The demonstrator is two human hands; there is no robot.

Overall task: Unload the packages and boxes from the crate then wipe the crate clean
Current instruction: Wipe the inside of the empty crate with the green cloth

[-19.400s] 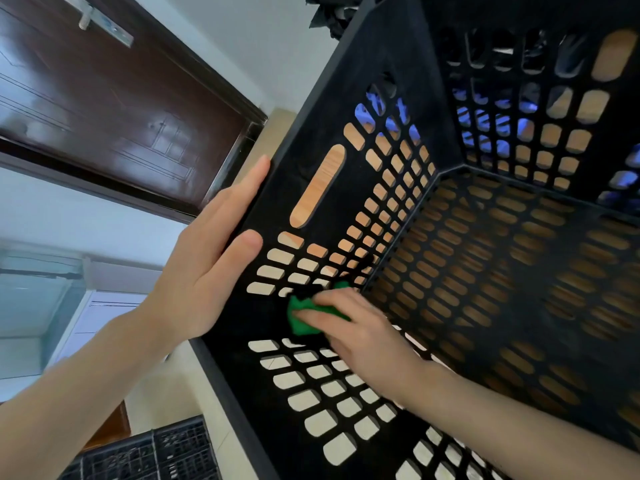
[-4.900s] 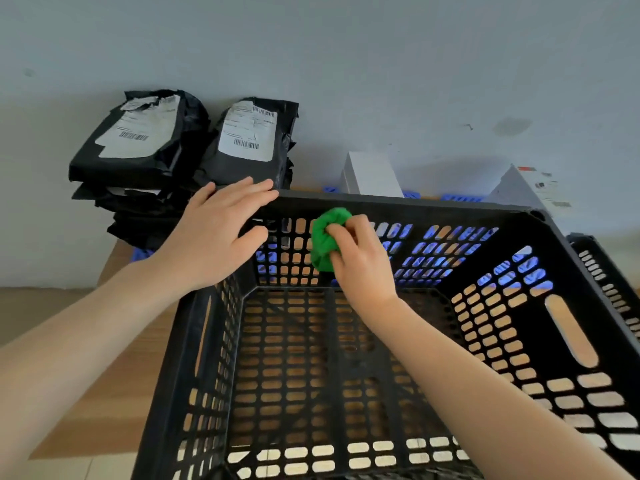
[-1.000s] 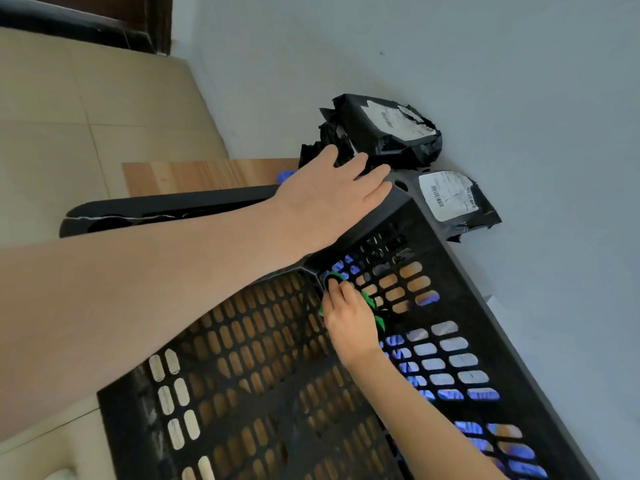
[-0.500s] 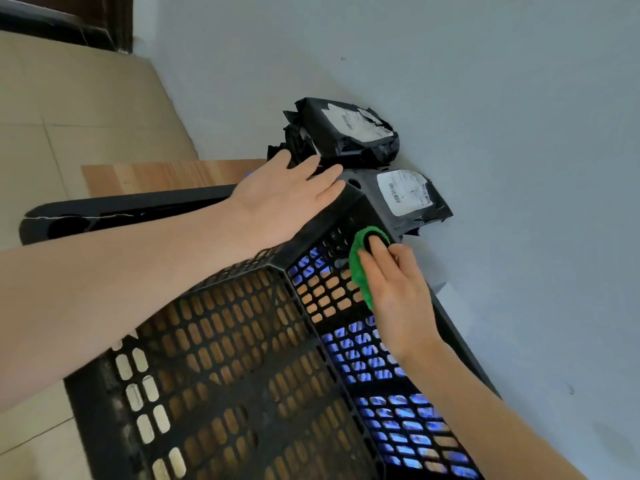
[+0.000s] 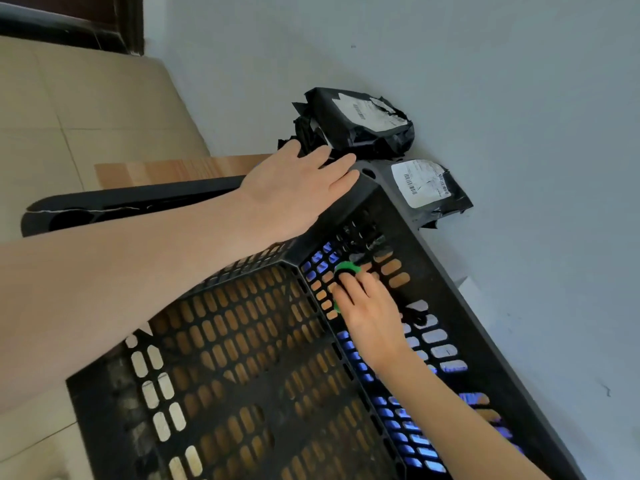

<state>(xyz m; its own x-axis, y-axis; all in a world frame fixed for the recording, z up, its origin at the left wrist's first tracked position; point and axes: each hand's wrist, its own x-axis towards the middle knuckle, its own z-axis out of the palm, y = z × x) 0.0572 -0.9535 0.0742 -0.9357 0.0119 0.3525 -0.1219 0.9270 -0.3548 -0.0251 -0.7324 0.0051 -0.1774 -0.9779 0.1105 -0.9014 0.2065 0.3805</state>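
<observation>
Head view has my right hand (image 5: pixel 367 313) low on the far wall of the crate (image 5: pixel 398 216), close to the corner where that wall meets the slotted floor. Half a second ago it was up near the rim, so I read this as the downstroke of a scrub along one patch. Its fingers lie close together on top of the green cloth (image 5: pixel 347 267) and, as far as I can see, press it to the plastic rather than pinch it. Only a green edge shows round the fingertips, and the thumb is hidden. My left hand (image 5: pixel 294 192) has not moved. It lies flat on the corner of the rim with straight, slightly spread fingers, steadying the crate on the wooden board (image 5: pixel 180 168). For the task, I judge that unloading is done, since nothing lies inside, and wiping is under way, with this corner getting attention and the near walls perhaps still to do. By my count there is one crate, one cloth and two hands. Two labelled black packages sit outside against the wall, the upper package (image 5: pixel 367 123) and the lower package (image 5: pixel 426 188). More black wrapping is bunched behind the upper one, and I cannot count it
</observation>
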